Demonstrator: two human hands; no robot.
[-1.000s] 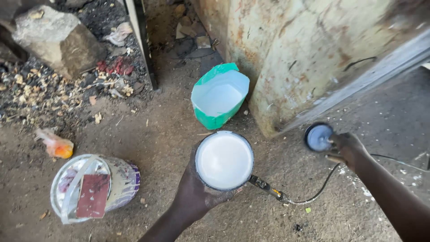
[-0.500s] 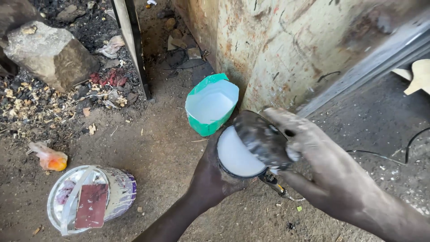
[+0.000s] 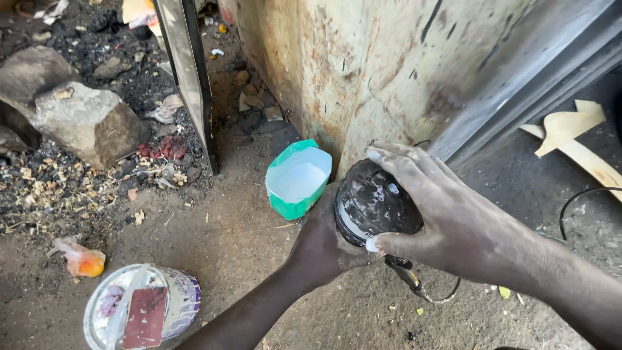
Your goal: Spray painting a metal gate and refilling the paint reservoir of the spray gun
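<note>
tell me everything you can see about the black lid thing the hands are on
The black lid is round and domed, dull black and smeared with pale dust or paint, with a small light spot near its top. It sits tilted over the mouth of a round cup, where a sliver of white shows under its lower edge. The right hand spreads over it from above, fingers wrapped around its rim. The left hand grips the cup from below. It is held above the dirt ground, beside a green container lined white.
</note>
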